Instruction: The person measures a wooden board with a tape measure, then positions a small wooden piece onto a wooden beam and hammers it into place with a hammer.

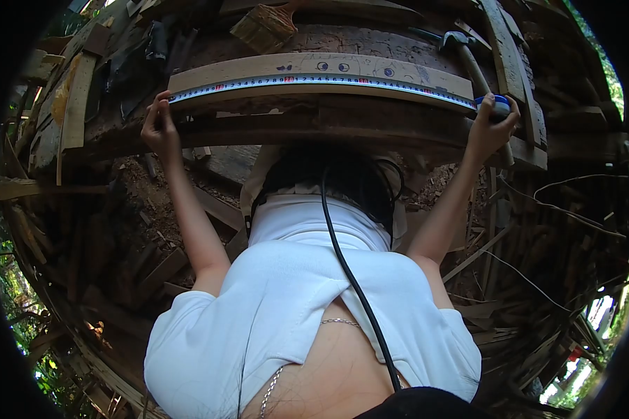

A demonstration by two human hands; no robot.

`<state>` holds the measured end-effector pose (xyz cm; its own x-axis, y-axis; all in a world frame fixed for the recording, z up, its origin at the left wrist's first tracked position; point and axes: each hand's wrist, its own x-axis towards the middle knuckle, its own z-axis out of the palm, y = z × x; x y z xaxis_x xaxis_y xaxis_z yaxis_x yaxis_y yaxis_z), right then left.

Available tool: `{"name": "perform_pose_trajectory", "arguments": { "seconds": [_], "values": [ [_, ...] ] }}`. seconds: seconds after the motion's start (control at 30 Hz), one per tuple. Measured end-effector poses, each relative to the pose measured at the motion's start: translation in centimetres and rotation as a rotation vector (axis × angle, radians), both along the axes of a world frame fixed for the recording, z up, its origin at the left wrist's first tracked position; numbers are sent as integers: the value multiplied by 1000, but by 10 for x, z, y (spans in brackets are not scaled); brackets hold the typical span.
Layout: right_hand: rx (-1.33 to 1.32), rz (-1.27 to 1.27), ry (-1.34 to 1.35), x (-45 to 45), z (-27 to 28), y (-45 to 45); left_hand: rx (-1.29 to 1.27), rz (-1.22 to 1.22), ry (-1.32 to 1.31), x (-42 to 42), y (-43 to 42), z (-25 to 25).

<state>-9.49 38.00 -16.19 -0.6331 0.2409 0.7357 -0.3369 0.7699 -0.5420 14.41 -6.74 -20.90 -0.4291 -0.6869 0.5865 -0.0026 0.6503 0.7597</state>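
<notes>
My left hand (161, 127) pinches the free end of the tape measure (314, 80) at the left end of the board (300, 65); my right hand (494, 127) is clamped round its blue case (497, 103) at the right end. The blade is pale, with dark numerals and red marks, extended lengthwise across the board. The board is light wood, bearing blue-ink circles and scribbles, lying on the rough brown table (342, 40).

Dim shade, daylight glare at lower right, black corners, fisheye curve along the tape measure (321, 80).
</notes>
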Motion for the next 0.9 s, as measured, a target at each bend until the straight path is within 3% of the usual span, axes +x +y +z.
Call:
{"name": "perform_pose_trajectory", "arguments": {
  "seconds": [0.9],
  "values": [
    [1,20,-6,1,1,0,-30,9,6,-1,1,1]
  ]
}}
